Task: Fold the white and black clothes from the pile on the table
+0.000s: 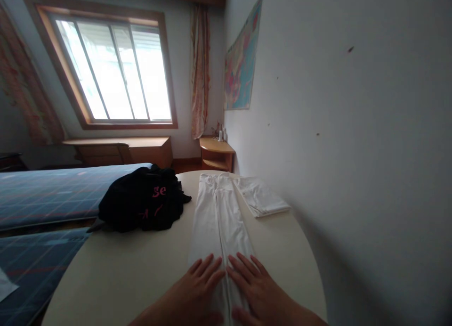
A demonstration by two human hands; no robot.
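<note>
Left hand [201, 286] and right hand [257, 286] are both resting on the white pants [205, 222], so neither's nearer tbh
Pants are running lengthwise from bottom center up to mid-frame, mostly stretching away past the fingers; those are lying flat, slightly apart, not clamping anything, each hand covering one leg.

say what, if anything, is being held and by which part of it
Nothing is held; the left hand and right hand rest palm-down on the trousers, one on each leg.
</note>
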